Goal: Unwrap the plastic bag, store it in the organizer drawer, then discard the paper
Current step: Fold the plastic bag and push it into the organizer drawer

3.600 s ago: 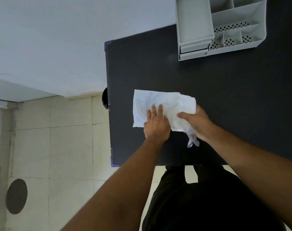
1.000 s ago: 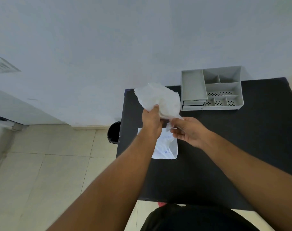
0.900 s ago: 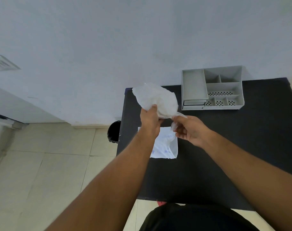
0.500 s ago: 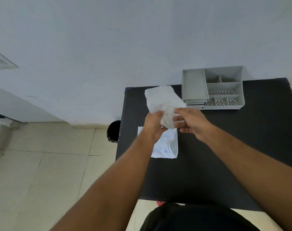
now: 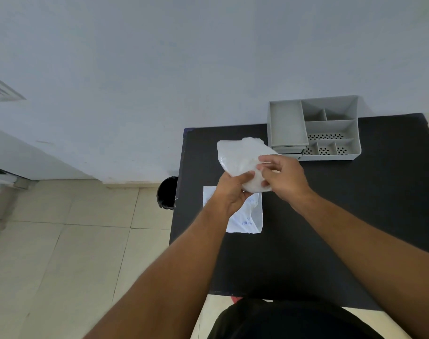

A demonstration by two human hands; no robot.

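Note:
I hold a crumpled translucent white plastic bag [image 5: 240,157] up above the black table [image 5: 355,216]. My left hand [image 5: 230,192] grips its lower left edge from below. My right hand [image 5: 281,177] pinches its right side with the fingers folded over it. Under my hands the white paper [image 5: 247,218] with blue print lies flat on the table, partly hidden by my left wrist. The grey organizer [image 5: 313,128] stands at the table's far edge, its drawers [image 5: 288,149] at the lower left front, apparently closed.
A black bin [image 5: 168,192] stands on the tiled floor against the table's left side. A pale wall runs behind the table. My dark-clothed lap is at the bottom of the view.
The bag has been lifted off the paper, which stays on the table. Over the last second my hands have gathered the bag together and shifted it right, toward the organizer.

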